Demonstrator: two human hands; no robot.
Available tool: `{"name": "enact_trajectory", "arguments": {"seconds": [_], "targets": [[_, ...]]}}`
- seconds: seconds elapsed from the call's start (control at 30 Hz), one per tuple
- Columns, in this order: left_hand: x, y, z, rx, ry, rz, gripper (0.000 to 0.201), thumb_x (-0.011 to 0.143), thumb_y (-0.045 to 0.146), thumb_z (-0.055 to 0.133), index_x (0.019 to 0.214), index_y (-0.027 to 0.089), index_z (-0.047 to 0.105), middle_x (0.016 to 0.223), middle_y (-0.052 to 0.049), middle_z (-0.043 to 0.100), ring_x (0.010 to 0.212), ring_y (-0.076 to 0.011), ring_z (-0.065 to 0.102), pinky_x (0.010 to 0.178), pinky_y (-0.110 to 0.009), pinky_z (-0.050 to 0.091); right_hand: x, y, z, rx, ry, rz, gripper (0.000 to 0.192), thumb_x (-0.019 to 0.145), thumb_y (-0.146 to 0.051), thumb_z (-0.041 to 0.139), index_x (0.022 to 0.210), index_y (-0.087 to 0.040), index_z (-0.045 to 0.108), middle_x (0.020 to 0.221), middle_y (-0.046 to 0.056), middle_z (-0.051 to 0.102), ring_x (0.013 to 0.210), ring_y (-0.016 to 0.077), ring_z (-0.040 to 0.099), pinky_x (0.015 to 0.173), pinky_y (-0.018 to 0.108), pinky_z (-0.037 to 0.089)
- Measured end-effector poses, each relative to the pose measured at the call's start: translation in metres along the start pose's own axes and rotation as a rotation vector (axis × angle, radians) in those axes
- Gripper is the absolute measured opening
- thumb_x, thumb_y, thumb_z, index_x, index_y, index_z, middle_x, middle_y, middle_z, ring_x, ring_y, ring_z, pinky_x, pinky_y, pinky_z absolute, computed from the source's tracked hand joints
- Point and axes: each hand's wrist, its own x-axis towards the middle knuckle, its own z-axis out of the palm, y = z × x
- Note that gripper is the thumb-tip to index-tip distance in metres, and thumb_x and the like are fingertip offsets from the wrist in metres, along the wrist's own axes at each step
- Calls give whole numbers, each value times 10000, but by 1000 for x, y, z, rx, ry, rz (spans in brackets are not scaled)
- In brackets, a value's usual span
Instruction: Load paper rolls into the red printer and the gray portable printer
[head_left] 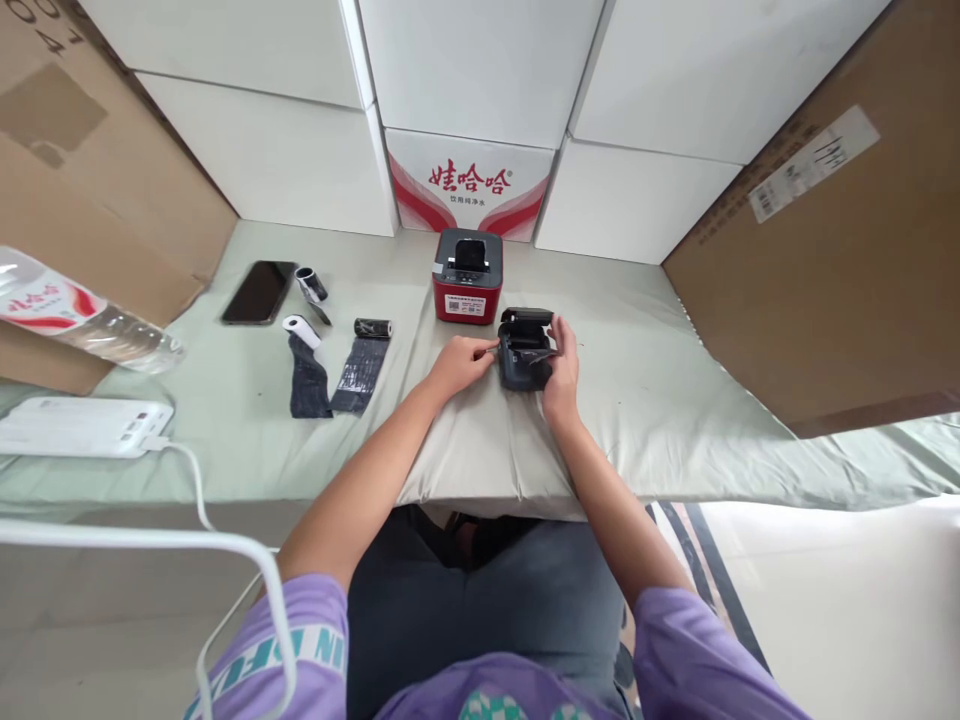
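A small black portable printer sits on the cloth-covered table with its lid raised. My right hand is closed round the printer's right side, fingers up by the lid and thumb lower down. A dark strip sticks out of the open printer beside that thumb. On the other side, my left hand has its thumb and index finger pinched together, with the tips against the printer's left edge. What lies between those tips, if anything, is too small to make out. A red and black desktop printer stands just behind.
Rolls with unwound dark strips, one black and one white, lie left, near another small roll and a phone. Further left are a water bottle and a cabled white power bank. Cartons flank the table; white boxes stand behind.
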Motion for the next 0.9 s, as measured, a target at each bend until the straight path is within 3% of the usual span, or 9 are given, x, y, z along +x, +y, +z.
{"name": "enact_trajectory", "arguments": {"seconds": [0.13,0.27,0.37,0.53,0.7,0.9], "targets": [[2,-1,2,-16,21,-12,442,863,165,577,1256,143,781,900,-82,824,698,-165,627,680,-266,451,21,9,-9,9,-117,25,678,888,-408,421,1536,-221,490,1645,81,474,1554,249,412,1303,469,297],[2,1,2,4,22,-9,447,860,168,584,1262,146,778,775,-59,792,666,-151,587,656,-256,414,31,15,-14,-69,-176,24,622,893,-398,446,1478,-230,572,1596,73,544,1511,250,465,1289,465,320],[1,1,1,9,19,2,457,863,177,576,1274,143,773,700,-34,751,644,-143,560,649,-252,402,31,14,-16,-156,-143,-52,549,953,-438,430,1435,-231,593,1536,103,598,1415,246,559,1237,458,389],[5,-5,0,-44,23,20,430,876,198,556,1227,142,799,795,-50,778,684,-157,597,695,-268,450,41,-3,-25,-467,-110,-107,427,1021,-370,384,1250,-195,699,1294,139,701,1206,228,642,1019,388,522],[9,-11,2,-84,28,24,409,880,217,552,1190,156,811,696,-22,715,652,-154,577,680,-267,450,71,-24,-32,-821,-341,-26,288,918,-260,597,1097,-203,815,1102,114,623,998,227,631,1009,400,504],[10,-12,2,-89,12,10,423,874,224,549,1209,171,802,651,-9,673,646,-159,577,681,-268,455,102,-53,-10,-1147,-615,144,284,830,-230,759,1104,-239,837,1117,122,677,912,228,656,937,377,524]]}}
